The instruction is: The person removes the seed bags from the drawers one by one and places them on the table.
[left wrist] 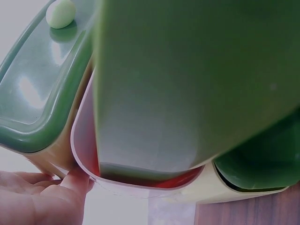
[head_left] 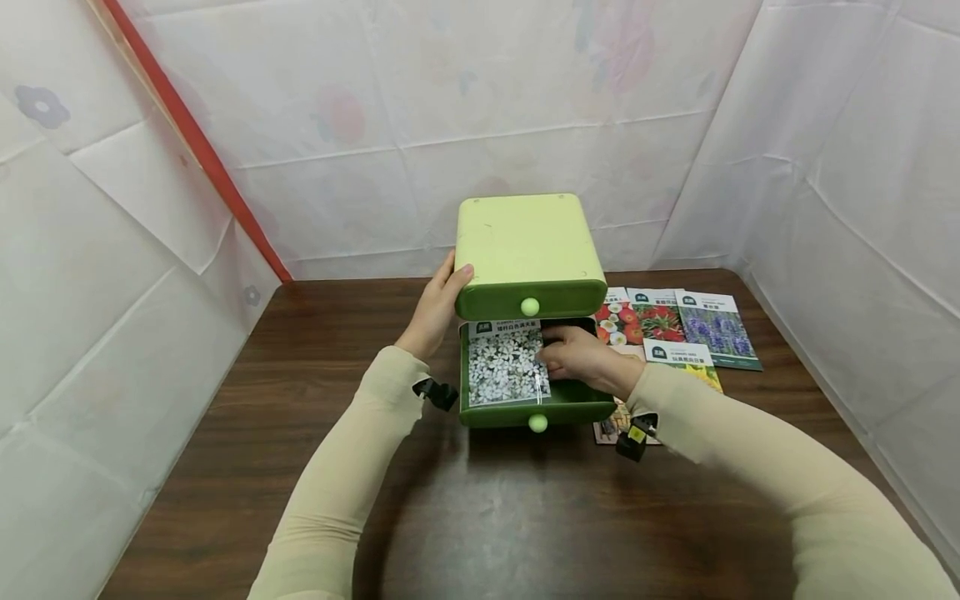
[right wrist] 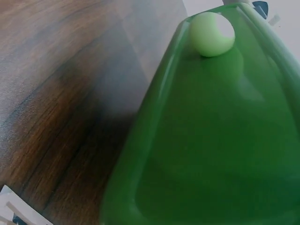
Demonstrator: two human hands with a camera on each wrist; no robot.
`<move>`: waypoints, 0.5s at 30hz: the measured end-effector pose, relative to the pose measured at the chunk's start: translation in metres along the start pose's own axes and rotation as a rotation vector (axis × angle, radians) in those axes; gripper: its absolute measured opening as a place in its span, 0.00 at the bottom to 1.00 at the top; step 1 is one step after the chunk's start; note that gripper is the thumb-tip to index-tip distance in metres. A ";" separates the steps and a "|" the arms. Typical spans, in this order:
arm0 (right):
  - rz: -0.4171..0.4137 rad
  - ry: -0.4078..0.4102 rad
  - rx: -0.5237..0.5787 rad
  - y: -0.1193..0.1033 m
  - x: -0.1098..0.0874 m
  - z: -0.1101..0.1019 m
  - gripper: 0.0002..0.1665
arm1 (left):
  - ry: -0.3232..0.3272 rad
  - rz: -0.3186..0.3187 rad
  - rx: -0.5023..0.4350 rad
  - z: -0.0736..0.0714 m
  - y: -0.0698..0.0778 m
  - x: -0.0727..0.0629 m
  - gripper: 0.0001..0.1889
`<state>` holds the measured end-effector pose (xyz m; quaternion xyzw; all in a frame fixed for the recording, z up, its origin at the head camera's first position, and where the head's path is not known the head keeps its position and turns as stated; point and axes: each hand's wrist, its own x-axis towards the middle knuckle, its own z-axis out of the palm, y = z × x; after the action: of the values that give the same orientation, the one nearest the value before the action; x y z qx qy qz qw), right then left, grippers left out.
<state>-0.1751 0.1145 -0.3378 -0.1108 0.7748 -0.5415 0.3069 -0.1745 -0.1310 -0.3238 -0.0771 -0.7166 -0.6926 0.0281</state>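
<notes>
A small drawer cabinet (head_left: 528, 237) with a pale yellow-green top and a green front stands on the table. Its lower green drawer (head_left: 495, 417) is pulled out. In that drawer lies a seed packet (head_left: 506, 367) printed with white flowers. My right hand (head_left: 588, 360) reaches inside, thumb and fingers curled at the packet's right edge, seeming to pinch it. My left hand (head_left: 433, 310) rests against the cabinet's left side, its thumb by the front top corner. In the left wrist view the left hand's fingers (left wrist: 77, 180) touch the cabinet wall. The right wrist view shows the drawer front (right wrist: 211, 136), not the hand.
Several flower seed packets (head_left: 720, 329) lie on the table (head_left: 337, 367) right of the cabinet, some overlapping. One yellow-flower packet (head_left: 686, 358) is partly behind the right forearm. White sheeting (head_left: 450, 125) hangs behind and on both sides. Round knobs (head_left: 537, 423) stick out from the drawer fronts.
</notes>
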 end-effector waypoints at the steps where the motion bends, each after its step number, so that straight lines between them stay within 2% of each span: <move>1: 0.005 0.002 -0.019 0.000 0.000 0.001 0.41 | 0.002 0.002 0.002 0.000 0.000 0.000 0.40; 10: 0.048 0.045 -0.152 0.002 0.005 0.009 0.43 | 0.011 -0.001 -0.006 -0.001 -0.001 0.001 0.41; 15: 0.061 0.054 -0.157 0.004 0.006 0.009 0.42 | 0.003 0.005 0.000 -0.001 -0.001 0.000 0.42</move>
<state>-0.1740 0.1058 -0.3457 -0.0965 0.8259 -0.4722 0.2925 -0.1749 -0.1319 -0.3246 -0.0778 -0.7162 -0.6928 0.0309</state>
